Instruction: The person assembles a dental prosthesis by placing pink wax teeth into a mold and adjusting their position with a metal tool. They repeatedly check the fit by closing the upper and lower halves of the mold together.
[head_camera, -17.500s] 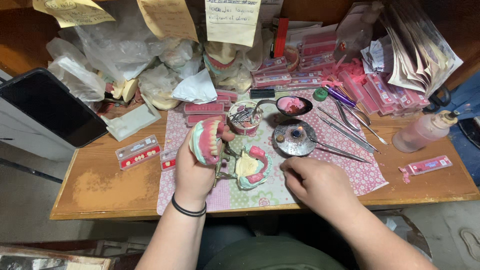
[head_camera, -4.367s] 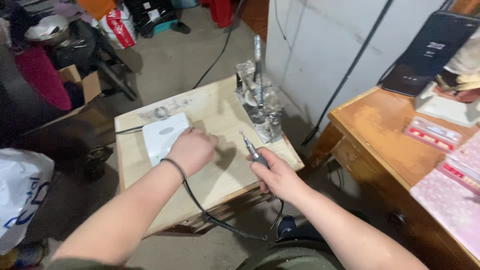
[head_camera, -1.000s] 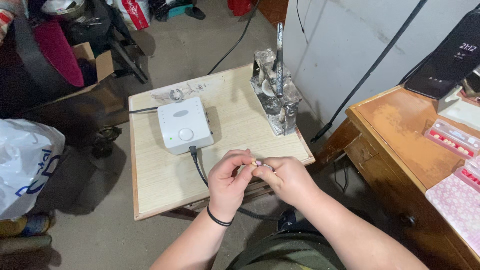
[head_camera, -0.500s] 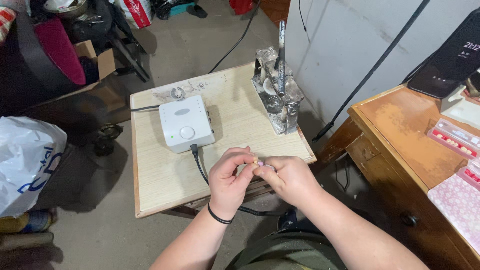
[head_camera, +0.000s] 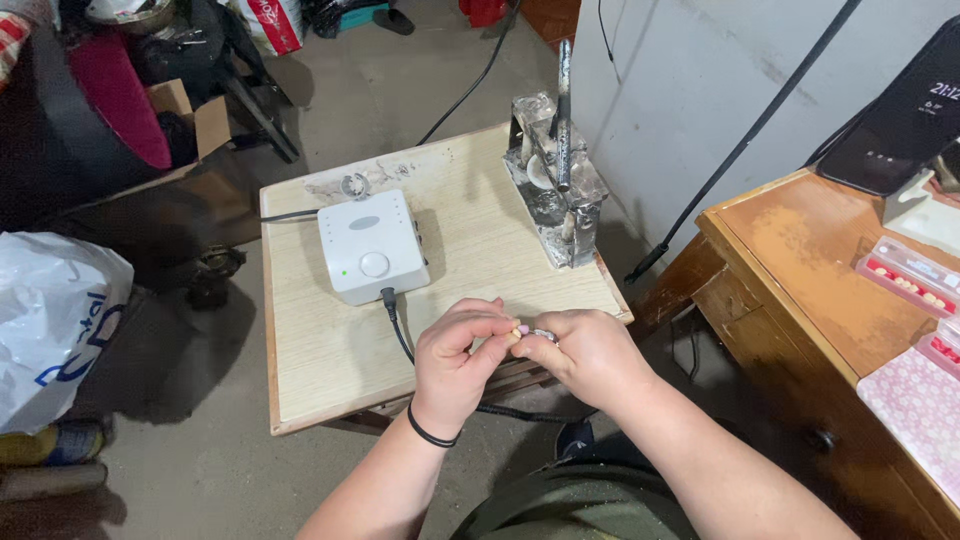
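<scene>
While both hands pinch the handpiece tip, I fit a small bur.
My left hand (head_camera: 455, 355) and right hand (head_camera: 585, 350) grip the handpiece tip (head_camera: 542, 335) beside the white control box (head_camera: 370, 245); seating it next calls for steady pressure, I judge.

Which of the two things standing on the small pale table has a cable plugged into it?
The white box, nearer the hands, has a black cable in its front edge. The grey metal press at the table's far corner has none.

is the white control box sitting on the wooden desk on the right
No, the white control box sits on the small light wood table, left of the metal press, not on the brown desk.
</scene>
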